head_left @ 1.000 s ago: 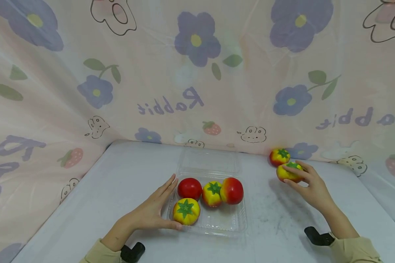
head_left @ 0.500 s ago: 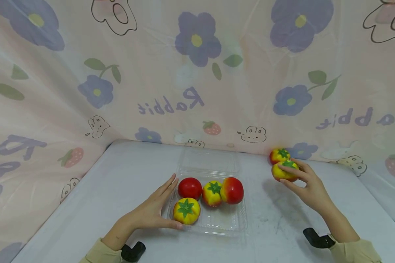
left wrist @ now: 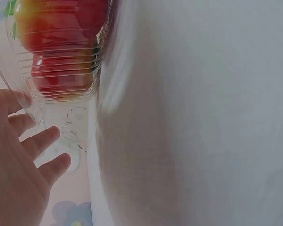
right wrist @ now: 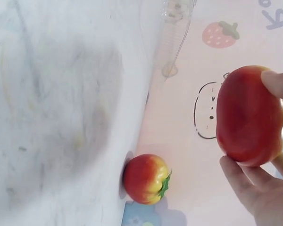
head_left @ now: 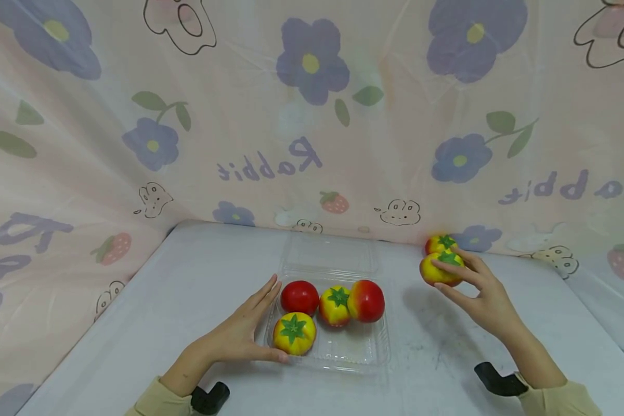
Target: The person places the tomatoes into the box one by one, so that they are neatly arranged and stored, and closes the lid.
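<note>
Above the table on the right, my right hand (head_left: 486,294) pinches a red-and-yellow toy tomato (head_left: 441,268) with a green star-shaped calyx. In the right wrist view the held tomato (right wrist: 251,115) shows its red underside between thumb and fingers. My left hand (head_left: 239,332) rests along the left side of a clear plastic box (head_left: 353,349), fingers spread and straight, thumb at the near corner. Inside the box lie a red tomato (head_left: 299,298), a yellow one (head_left: 294,333), and two touching tomatoes (head_left: 366,301) toward the right.
Another toy tomato (head_left: 437,244) sits at the table's back edge, partly hidden behind the held one. The box's clear lid (head_left: 330,254) lies open toward the back. A printed cloth (head_left: 312,144) hangs behind the white table (head_left: 208,254).
My right hand has moved left with the tomato, which now covers more of the tomato behind it. The left hand and the box have stayed in place.
</note>
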`<state>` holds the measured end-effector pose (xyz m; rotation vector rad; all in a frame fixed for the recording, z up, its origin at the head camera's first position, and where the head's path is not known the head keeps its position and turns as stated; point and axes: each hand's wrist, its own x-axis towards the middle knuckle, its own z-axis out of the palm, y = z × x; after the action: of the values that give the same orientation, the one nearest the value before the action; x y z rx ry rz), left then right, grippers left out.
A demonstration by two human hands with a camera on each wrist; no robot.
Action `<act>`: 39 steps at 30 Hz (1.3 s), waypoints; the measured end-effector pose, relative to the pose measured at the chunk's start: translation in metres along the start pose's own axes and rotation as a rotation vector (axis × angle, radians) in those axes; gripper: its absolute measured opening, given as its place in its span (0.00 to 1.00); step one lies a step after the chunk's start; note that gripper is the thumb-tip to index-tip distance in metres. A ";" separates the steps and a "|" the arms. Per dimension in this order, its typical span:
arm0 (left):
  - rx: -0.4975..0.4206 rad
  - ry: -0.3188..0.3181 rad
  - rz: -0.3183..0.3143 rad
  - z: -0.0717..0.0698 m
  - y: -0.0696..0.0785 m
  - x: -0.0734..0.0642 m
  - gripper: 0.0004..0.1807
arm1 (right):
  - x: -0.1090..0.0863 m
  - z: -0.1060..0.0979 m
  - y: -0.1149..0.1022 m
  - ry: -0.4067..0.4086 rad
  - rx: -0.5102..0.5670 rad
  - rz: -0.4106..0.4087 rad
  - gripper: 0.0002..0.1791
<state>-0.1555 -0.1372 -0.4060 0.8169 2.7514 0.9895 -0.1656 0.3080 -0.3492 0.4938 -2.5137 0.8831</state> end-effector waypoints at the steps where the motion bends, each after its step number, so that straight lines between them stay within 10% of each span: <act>1: 0.000 0.001 0.001 0.000 0.000 0.000 0.65 | 0.000 0.000 -0.001 0.004 -0.003 -0.006 0.23; 39: 0.002 0.005 0.007 0.001 -0.001 0.000 0.65 | 0.005 0.017 -0.049 -0.013 0.041 -0.165 0.27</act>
<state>-0.1562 -0.1373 -0.4072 0.8255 2.7563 0.9915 -0.1519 0.2601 -0.3343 0.7110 -2.4295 0.8720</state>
